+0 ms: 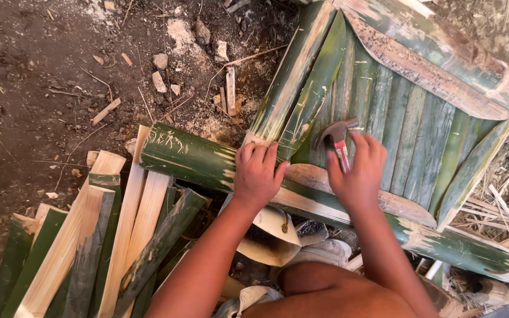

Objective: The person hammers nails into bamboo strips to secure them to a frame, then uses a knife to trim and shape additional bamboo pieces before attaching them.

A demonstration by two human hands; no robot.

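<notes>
Right hand (357, 174) clenched around red-handled steel claw hammer (337, 141); left hand (257, 174) pressing flat, ungripping, on split green bamboo slat (293, 73).

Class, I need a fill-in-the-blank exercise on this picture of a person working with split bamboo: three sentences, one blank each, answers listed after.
1. The right hand grips a ____ with a red-and-white handle.
2. The left hand presses on a thick green bamboo ____ lying across the slats.
3. A heap of split bamboo strips lies on the ____ side of the picture.

Missing words: hammer; pole; left
</notes>
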